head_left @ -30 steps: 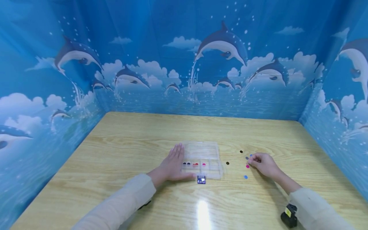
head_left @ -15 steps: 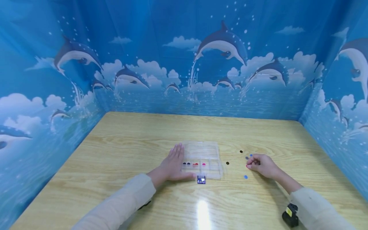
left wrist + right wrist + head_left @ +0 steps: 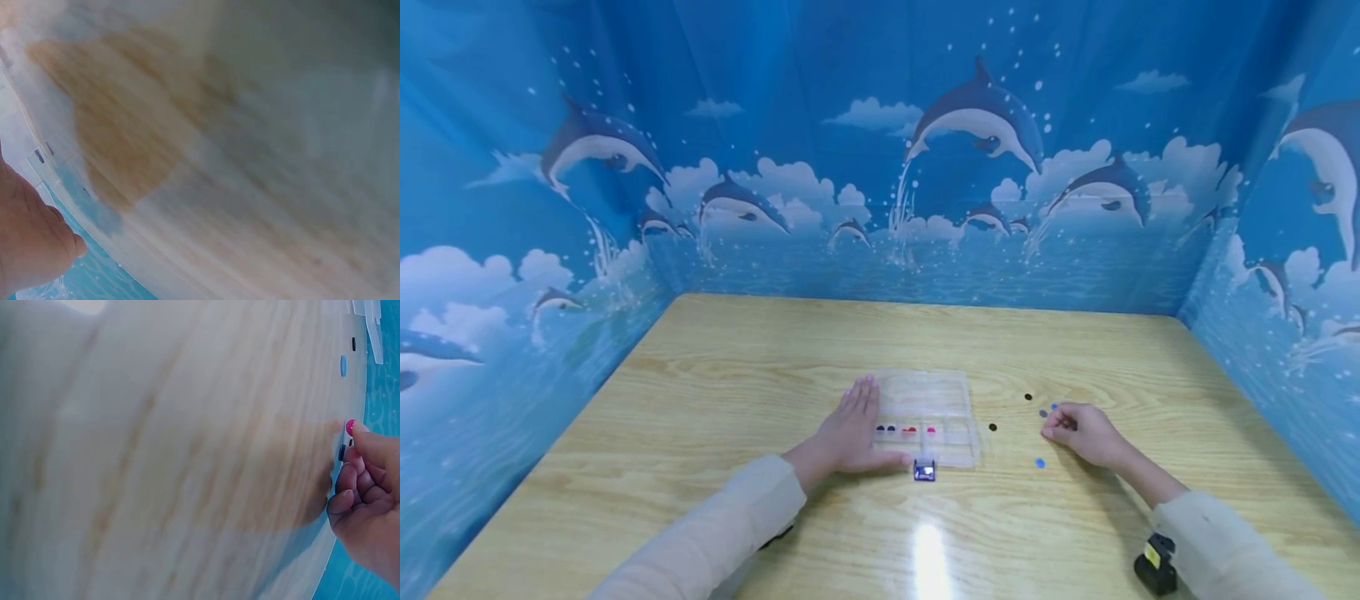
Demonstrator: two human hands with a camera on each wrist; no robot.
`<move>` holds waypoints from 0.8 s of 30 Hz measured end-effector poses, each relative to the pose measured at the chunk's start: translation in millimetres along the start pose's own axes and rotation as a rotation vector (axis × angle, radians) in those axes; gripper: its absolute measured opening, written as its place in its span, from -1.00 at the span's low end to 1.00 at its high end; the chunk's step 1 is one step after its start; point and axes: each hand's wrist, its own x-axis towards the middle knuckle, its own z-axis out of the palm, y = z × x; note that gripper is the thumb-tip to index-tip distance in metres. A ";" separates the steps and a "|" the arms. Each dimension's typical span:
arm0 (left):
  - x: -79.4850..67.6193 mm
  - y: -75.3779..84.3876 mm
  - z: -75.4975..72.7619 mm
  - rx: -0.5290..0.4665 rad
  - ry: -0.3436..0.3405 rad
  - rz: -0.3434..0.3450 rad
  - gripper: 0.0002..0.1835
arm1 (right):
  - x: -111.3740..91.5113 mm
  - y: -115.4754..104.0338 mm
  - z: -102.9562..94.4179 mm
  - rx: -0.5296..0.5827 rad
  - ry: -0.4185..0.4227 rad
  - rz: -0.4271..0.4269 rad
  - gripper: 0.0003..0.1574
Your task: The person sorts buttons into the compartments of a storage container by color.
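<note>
A clear plastic compartment box (image 3: 964,431) lies with its lid (image 3: 925,392) laid back on the table. Several small discs, such as a pink disc (image 3: 931,430) and a red disc (image 3: 911,430), are in its near row. My left hand (image 3: 850,429) rests with straight fingers along the box's left side, its thumb by the dark blue latch (image 3: 924,470). To the right, my right hand (image 3: 1086,432) pinches a small pink disc (image 3: 350,427) between thumb and fingertips, at the tabletop. In the head view the hand hides that disc.
Loose discs lie near my right hand: a blue disc (image 3: 1040,463), another blue disc (image 3: 1054,407), a grey-blue disc (image 3: 1042,413) and black discs (image 3: 1028,397) between hand and box. A dolphin-print curtain (image 3: 880,150) surrounds the wooden table (image 3: 760,333).
My right hand has shifted slightly toward me, from beside the pink disc onto it, and now pinches it. The left hand and box stay put.
</note>
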 end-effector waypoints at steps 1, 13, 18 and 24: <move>0.0 -0.1 0.2 0.000 0.001 0.000 0.26 | -0.1 -0.2 0.1 0.000 0.004 0.003 -0.93; -1.0 0.5 -1.5 -0.020 -0.001 0.006 0.25 | 1.6 -6.6 1.0 0.046 0.075 0.046 -0.88; -1.8 0.9 -2.1 -0.022 0.002 0.010 0.25 | 1.8 -8.9 3.2 0.073 0.108 0.050 -0.87; -2.7 1.0 -2.2 -0.021 0.002 0.013 0.24 | 4.3 -11.4 7.4 0.096 0.145 0.072 -0.85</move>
